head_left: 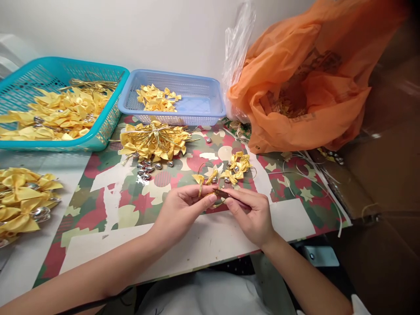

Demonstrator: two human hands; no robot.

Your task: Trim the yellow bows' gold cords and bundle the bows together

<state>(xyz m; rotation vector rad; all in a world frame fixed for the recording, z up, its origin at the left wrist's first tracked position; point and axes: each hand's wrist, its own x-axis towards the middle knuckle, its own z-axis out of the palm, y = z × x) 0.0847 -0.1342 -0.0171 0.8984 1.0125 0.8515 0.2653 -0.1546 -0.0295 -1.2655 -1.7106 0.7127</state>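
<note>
Near the front middle of the patterned table, my left hand [188,210] pinches a thin gold wire ring with a yellow bow [198,178] on it. My right hand [251,212] meets it from the right, its fingers closed on a small dark tool [221,193] whose tip lies at the left fingertips. Just beyond the hands are another yellow bow [211,176] with a silver bell [214,180], and a cluster of yellow bows and bells [240,162]. The fingers partly hide the ring.
A teal basket [95,136] of bows stands back left, beside a blue basket [206,114]. Bundled bows [154,142], loose silver bells [144,168] and another bow pile [22,197] lie leftward. An orange bag [278,57] fills the back right; white cords [315,175] lie before it.
</note>
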